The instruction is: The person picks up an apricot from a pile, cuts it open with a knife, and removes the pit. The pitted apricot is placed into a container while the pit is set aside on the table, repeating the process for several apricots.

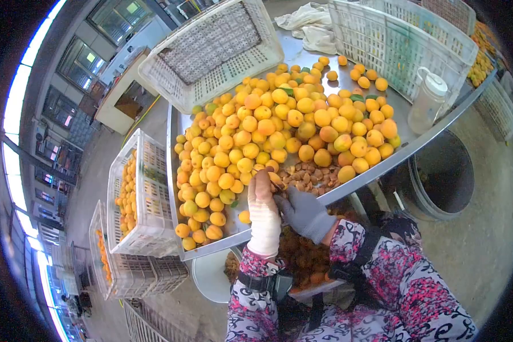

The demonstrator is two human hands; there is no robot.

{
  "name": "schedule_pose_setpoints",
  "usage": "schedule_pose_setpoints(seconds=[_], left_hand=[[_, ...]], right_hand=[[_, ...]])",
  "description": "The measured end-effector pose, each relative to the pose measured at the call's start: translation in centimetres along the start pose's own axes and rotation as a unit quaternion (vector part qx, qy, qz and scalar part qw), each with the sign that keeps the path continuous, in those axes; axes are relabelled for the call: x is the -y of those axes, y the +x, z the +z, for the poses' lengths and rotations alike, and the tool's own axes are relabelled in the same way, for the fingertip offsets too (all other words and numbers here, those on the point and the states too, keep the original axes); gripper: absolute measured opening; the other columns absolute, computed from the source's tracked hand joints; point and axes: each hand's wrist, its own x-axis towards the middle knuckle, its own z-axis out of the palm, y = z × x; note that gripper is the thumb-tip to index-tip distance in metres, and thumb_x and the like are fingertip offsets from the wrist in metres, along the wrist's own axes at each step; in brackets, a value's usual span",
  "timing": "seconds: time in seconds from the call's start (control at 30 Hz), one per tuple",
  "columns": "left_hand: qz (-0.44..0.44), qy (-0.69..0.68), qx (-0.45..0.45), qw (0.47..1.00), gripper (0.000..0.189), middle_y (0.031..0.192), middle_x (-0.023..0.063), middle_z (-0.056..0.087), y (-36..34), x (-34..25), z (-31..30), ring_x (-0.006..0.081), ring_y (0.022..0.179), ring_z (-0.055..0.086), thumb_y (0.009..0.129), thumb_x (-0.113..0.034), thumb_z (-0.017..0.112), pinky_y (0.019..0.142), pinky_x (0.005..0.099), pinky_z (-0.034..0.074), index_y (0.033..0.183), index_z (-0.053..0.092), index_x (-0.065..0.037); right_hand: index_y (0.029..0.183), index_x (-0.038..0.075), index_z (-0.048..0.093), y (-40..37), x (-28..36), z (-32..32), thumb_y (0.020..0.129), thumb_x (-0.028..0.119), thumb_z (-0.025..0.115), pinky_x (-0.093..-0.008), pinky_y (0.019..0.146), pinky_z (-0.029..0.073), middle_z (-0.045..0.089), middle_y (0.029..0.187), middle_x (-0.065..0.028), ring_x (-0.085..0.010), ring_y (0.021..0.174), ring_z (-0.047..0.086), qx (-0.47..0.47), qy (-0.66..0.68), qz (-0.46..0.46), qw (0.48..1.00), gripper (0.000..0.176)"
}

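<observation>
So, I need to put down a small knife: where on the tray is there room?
Bare metal shows on the tray between the bottle and the apricots, and between the pile and the cloth. A smaller gap lies by the left hand. The middle is crowded, with pits near both hands.

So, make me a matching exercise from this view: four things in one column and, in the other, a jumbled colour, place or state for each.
Things
1. Right hand
2. Lidded jug
3. Fruit pits
4. Cloth

Descriptions
A. Brown, heaped beside orange-yellow fruit
B. Whitish and crumpled, near the far side of the metal table
C. In a grey glove
D. Upright, beside a crate

Right pairs: 1-C, 2-D, 3-A, 4-B
</observation>
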Motion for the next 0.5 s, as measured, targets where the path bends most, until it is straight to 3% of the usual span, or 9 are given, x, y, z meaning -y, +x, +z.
schedule_pose_setpoints(seconds=[0.07, 0.2, 0.27, 0.3, 0.33, 0.37, 0.4, 0.47, 0.5], left_hand=[[0.001, 0.038, -0.004, 0.999, 0.050, 0.096, 0.0015, 0.058, 0.2, 0.5, -0.1, 0.0121, 0.085, 0.053, 0.089, -0.048, 0.048, 0.074, 0.0244, 0.042, 0.112, 0.057, -0.004], [0.023, -0.059, 0.014, 0.998, 0.048, 0.102, 0.0042, 0.057, 0.4, 0.9, 0.0, 0.0148, 0.089, 0.053, 0.090, -0.044, 0.048, 0.076, 0.0252, 0.042, 0.115, 0.055, -0.004], [0.017, -0.092, 0.017, 0.995, 0.044, 0.104, 0.0063, 0.057, 0.3, 1.5, -0.7, 0.0167, 0.091, 0.054, 0.091, -0.040, 0.047, 0.079, 0.0261, 0.043, 0.115, 0.054, -0.003], [0.153, 0.124, -0.019, 0.980, 0.040, 0.106, 0.0089, 0.057, 0.5, 1.9, -1.7, 0.0191, 0.094, 0.054, 0.093, -0.032, 0.044, 0.082, 0.0280, 0.043, 0.115, 0.052, -0.001], [0.275, 0.333, -0.054, 0.900, 0.035, 0.108, 0.0115, 0.056, 0.7, 2.1, -2.5, 0.0216, 0.096, 0.054, 0.094, -0.025, 0.040, 0.085, 0.0299, 0.043, 0.116, 0.051, 0.000], [0.315, 0.433, -0.064, 0.843, 0.030, 0.109, 0.0171, 0.055, 0.8, -0.2, -2.4, 0.0265, 0.099, 0.054, 0.092, -0.010, 0.036, 0.089, 0.0342, 0.043, 0.117, 0.047, 0.001], [0.325, 0.332, -0.062, 0.883, 0.031, 0.107, 0.0185, 0.055, 1.3, -0.3, -2.0, 0.0291, 0.099, 0.054, 0.088, -0.003, 0.038, 0.087, 0.0369, 0.044, 0.118, 0.045, 0.001], [0.171, 0.121, -0.039, 0.977, 0.036, 0.104, 0.0194, 0.056, 0.7, -1.0, -0.9, 0.0312, 0.097, 0.055, 0.083, -0.001, 0.046, 0.085, 0.0375, 0.045, 0.119, 0.044, 0.002], [0.277, 0.258, -0.015, 0.925, 0.039, 0.099, 0.0190, 0.057, 0.5, -1.1, -0.6, 0.0332, 0.087, 0.056, 0.079, -0.006, 0.053, 0.078, 0.0399, 0.045, 0.117, 0.045, 0.001]], right_hand=[[0.103, 0.000, 0.053, 0.2, 0.0, 0.1, 0.090, 0.043, 0.045, -0.0481, 0.065, 0.046, 0.062, 0.077, -0.0241, -0.0418, 0.076, 0.060, 0.035, 0.111, 0.031, 0.993, 0.046], [0.096, -0.001, 0.057, 0.2, -0.6, 1.2, 0.090, 0.043, 0.046, -0.0456, 0.067, 0.046, 0.061, 0.078, -0.0251, -0.0411, 0.078, 0.060, 0.024, 0.214, 0.029, 0.976, 0.046], [0.098, -0.004, 0.055, 0.4, -1.0, 1.5, 0.091, 0.034, 0.050, -0.0334, 0.060, 0.046, 0.062, 0.076, -0.0113, -0.0206, 0.069, 0.059, 0.046, 0.245, 0.033, 0.968, 0.038], [0.098, -0.004, 0.055, 0.5, -1.1, 1.1, 0.091, 0.034, 0.050, -0.0334, 0.060, 0.046, 0.062, 0.076, -0.0113, -0.0206, 0.069, 0.059, 0.047, 0.242, 0.026, 0.969, 0.038], [0.094, -0.002, 0.057, 0.3, -0.9, 0.2, 0.089, 0.039, 0.050, -0.0360, 0.062, 0.046, 0.061, 0.073, -0.0157, -0.0259, 0.069, 0.060, 0.066, 0.239, 0.018, 0.969, 0.042], [0.091, -0.001, 0.059, 0.1, -0.6, -0.7, 0.088, 0.044, 0.050, -0.0386, 0.064, 0.046, 0.061, 0.071, -0.0200, -0.0313, 0.070, 0.062, 0.084, 0.236, 0.010, 0.968, 0.046], [0.091, -0.001, 0.059, 0.4, -0.3, -1.7, 0.088, 0.044, 0.050, -0.0386, 0.064, 0.046, 0.061, 0.071, -0.0200, -0.0313, 0.070, 0.062, 0.084, 0.235, 0.009, 0.968, 0.046], [0.092, 0.000, 0.060, 1.3, -0.1, -3.6, 0.087, 0.046, 0.052, -0.0359, 0.063, 0.046, 0.061, 0.071, -0.0156, -0.0238, 0.069, 0.061, 0.068, 0.264, 0.090, 0.958, 0.047], [0.094, 0.000, 0.060, 1.6, -0.3, -4.1, 0.087, 0.044, 0.054, -0.0327, 0.063, 0.046, 0.063, 0.076, -0.0113, -0.0184, 0.071, 0.060, 0.117, 0.399, 0.154, 0.896, 0.046]])
